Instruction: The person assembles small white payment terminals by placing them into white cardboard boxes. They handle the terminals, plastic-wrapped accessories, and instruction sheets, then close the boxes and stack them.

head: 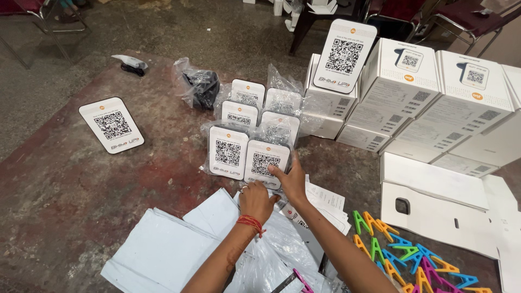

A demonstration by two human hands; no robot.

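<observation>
Several white rounded code stands in clear plastic bags stand in rows at the table's middle. My right hand [291,179] grips the lower right edge of the front right wrapped stand [265,161]. My left hand [255,199], with a red thread at the wrist, has its fingers curled on the plastic at that stand's bottom edge. Another wrapped stand [228,153] stands just left of it, touching it.
White boxes [429,103] are stacked at the right, one bare stand [345,54] leaning on top. Another bare stand [111,125] lies flat at the left. White bags and papers [163,244] lie near me, coloured plastic clips [404,258] at the lower right, and flat cardboard [434,201].
</observation>
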